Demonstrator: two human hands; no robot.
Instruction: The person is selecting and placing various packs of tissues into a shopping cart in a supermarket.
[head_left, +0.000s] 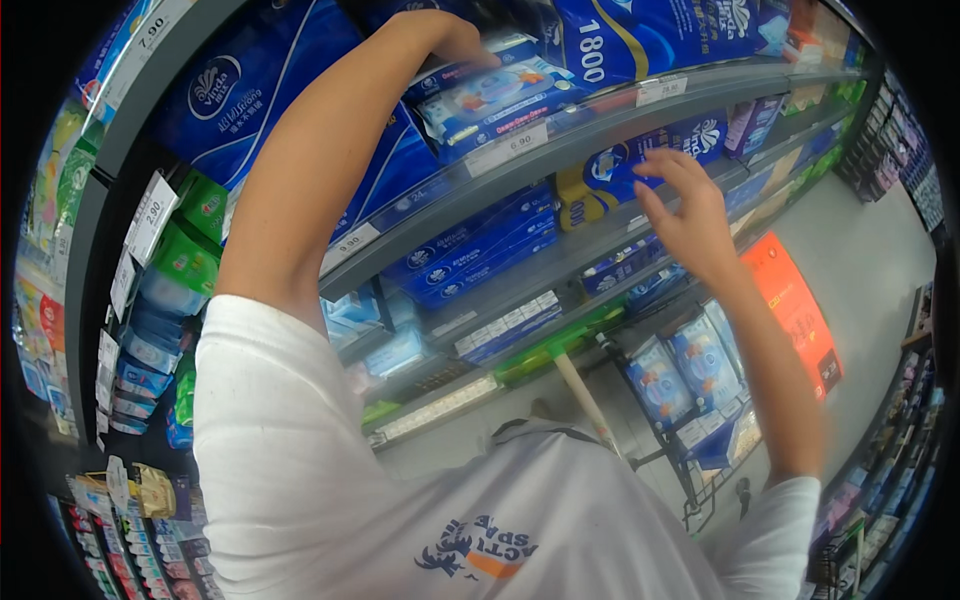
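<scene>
My left hand (456, 39) reaches over the upper shelf, its fingertips at the rear edge of a pack of wet wipes (517, 84). Other wipes packs lie under and beside that one. Whether the fingers grip anything is hidden behind the wrist and packs. In front of the shelf edge, my right hand (686, 206) is raised with fingers apart and nothing in it. Beyond it are blue and gold Vinda tissue packs (600, 176) on a lower shelf. Large blue Vinda packs (247, 82) stand to the left of the wipes.
Price tags line the shelf edge (585, 124). Below on the right, a black wire cart (694, 487) holds more wipes packs (705, 360) and a blue carton. An orange-red board (795, 307) is beside my right forearm. A pale pole (585, 397) slants near the cart. Green packs (180, 259) hang at left.
</scene>
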